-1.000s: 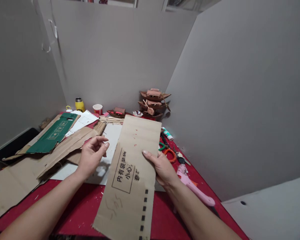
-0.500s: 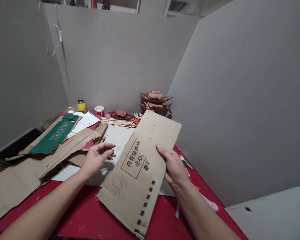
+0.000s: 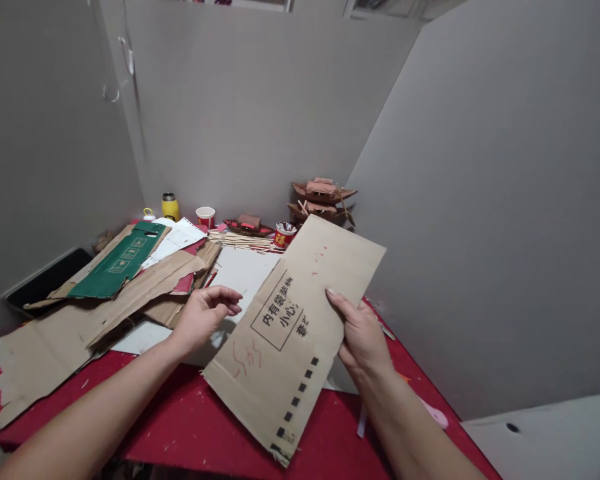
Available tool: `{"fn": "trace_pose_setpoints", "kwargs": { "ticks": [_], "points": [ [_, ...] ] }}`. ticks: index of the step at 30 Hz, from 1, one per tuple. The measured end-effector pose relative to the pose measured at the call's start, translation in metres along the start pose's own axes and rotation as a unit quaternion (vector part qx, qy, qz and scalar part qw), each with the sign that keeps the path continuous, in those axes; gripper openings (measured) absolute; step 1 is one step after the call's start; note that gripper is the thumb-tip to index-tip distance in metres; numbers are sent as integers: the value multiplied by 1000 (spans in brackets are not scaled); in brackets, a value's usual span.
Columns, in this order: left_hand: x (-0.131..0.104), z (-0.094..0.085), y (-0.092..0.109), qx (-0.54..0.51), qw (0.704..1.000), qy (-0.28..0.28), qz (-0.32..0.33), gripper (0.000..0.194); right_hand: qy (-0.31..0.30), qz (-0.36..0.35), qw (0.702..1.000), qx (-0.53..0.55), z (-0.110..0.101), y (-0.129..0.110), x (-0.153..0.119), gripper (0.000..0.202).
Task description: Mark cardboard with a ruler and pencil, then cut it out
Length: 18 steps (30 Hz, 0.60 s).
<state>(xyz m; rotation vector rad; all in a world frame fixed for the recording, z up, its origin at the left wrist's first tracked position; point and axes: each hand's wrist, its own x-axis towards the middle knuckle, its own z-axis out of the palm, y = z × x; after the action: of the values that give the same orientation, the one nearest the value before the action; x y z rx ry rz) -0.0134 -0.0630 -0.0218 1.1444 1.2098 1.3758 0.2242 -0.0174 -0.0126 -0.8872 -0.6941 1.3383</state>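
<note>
A flat piece of brown cardboard [image 3: 325,320] with black printed characters, a row of black squares and red pen marks is tilted in front of me. My right hand [image 3: 357,330] grips its right edge, thumb on the printed face and the other fingers hidden behind. To its left, my left hand [image 3: 207,317] hovers apart from the cardboard, fingers loosely bent and nothing visible in them. Beneath both lies a white board [image 3: 245,267] on the red tablecloth [image 3: 180,413].
Torn cardboard sheets [image 3: 45,353] and a green cardboard piece [image 3: 117,267] are heaped at left. Along the back stand a yellow bottle [image 3: 170,207], a paper cup [image 3: 205,217], thin wooden sticks [image 3: 245,241], a red cup [image 3: 284,235] and model boats [image 3: 323,191]. Grey partitions [image 3: 260,100] enclose the table.
The whole view has shifted, so the table and hands appear slightly further right. My right hand keeps its hold on the cardboard; the left hand stays beside it in much the same pose.
</note>
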Motion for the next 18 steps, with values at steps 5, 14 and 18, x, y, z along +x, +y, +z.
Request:
{"fn": "trace_pose_setpoints", "kwargs": {
  "ticks": [5, 14, 18],
  "points": [
    [-1, -1, 3, -7, 997, -66, -34, 15, 5, -25, 1000, -3, 0, -1, 0, 35],
    [-10, 4, -9, -63, 963, -227, -133, 39, -29, -15, 999, -33, 1, 0, -4, 37],
    [-14, 8, -13, -97, 961, -229, -125, 41, -107, 28, 993, -39, -1, 8, -12, 49]
  ]
}}
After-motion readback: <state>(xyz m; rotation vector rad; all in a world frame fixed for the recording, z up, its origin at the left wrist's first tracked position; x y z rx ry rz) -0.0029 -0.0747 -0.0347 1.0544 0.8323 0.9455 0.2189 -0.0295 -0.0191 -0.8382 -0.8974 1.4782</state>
